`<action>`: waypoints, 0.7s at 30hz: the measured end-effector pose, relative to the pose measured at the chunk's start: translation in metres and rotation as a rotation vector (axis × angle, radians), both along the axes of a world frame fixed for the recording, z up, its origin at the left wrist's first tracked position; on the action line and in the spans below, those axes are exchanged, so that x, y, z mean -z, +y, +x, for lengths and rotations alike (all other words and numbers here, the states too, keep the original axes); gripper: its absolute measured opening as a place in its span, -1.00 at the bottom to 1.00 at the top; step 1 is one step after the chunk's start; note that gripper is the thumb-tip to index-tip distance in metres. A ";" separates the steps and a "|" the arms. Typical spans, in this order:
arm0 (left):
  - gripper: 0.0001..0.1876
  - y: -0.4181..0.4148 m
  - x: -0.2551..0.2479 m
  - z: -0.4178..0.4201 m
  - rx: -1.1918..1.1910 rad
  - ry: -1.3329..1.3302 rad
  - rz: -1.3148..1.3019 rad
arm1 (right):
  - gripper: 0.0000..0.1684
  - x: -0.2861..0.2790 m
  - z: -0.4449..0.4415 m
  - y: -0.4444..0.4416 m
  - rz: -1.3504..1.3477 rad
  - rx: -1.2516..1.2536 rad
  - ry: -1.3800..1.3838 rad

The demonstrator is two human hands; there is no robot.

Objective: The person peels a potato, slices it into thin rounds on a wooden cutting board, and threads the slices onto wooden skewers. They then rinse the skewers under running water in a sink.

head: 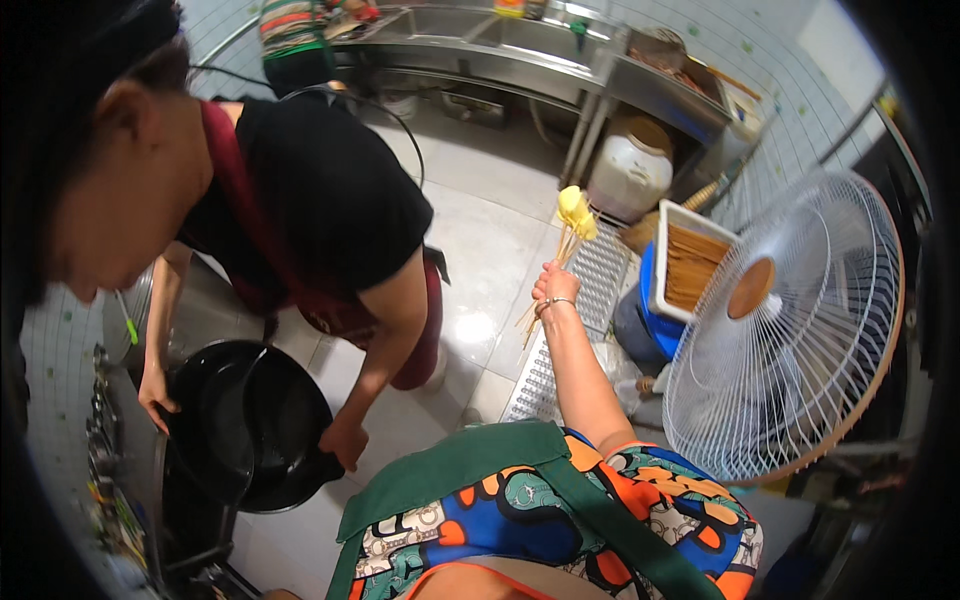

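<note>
My right hand [556, 285], a bangle at its wrist, is closed around a bundle of thin wooden skewers [567, 244]. Yellow food pieces [576, 210] are threaded on their upper ends, and the bare ends stick out below my fist. The arm reaches out over the tiled floor and a perforated metal drain grate [600, 262]. My left hand is out of view. To the left, a co-worker in a black top and dark red apron holds a large black divided pot [251, 427] by its rim with both hands.
A standing fan [787, 330] is close on the right. Beside it, a white tray [660, 262] of brown sticks rests on a blue container [651, 307]. Farther back are a lidded white jar [630, 172] and a steel sink counter [465, 52]. Another person stands at the sink.
</note>
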State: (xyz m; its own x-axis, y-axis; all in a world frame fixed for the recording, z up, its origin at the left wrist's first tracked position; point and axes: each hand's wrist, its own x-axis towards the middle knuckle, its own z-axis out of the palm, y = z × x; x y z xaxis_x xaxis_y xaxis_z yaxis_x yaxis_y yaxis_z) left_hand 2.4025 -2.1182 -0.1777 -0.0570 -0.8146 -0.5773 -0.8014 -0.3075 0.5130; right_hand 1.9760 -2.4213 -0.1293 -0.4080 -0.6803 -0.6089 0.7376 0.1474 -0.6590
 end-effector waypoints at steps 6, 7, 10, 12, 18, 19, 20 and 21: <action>-0.80 -0.007 0.003 -0.009 -0.271 0.072 0.023 | -0.72 -0.028 0.027 -0.095 -0.084 0.028 -0.049; -0.80 -0.018 0.003 -0.012 -0.282 0.077 0.044 | -0.73 -0.024 0.016 -0.112 -0.072 0.036 -0.038; -0.81 -0.049 0.005 -0.030 -0.369 0.094 0.091 | -0.78 -0.005 -0.020 -0.167 -0.104 0.014 -0.065; -0.81 -0.076 0.005 -0.045 -0.419 0.096 0.121 | -0.80 0.005 -0.055 -0.208 -0.097 0.001 0.041; -0.81 -0.161 -0.009 -0.109 -0.575 0.104 0.083 | -0.69 -0.017 -0.119 -0.305 -0.020 -0.119 0.404; -0.81 -0.178 -0.011 -0.121 -0.578 0.107 0.067 | -0.70 -0.022 -0.133 -0.323 0.008 -0.131 0.445; -0.81 -0.196 -0.017 -0.130 -0.589 0.113 0.044 | -0.70 -0.024 -0.147 -0.340 -0.022 -0.155 0.468; -0.80 -0.213 -0.021 -0.139 -0.593 0.116 0.021 | -0.69 -0.026 -0.161 -0.356 -0.048 -0.184 0.489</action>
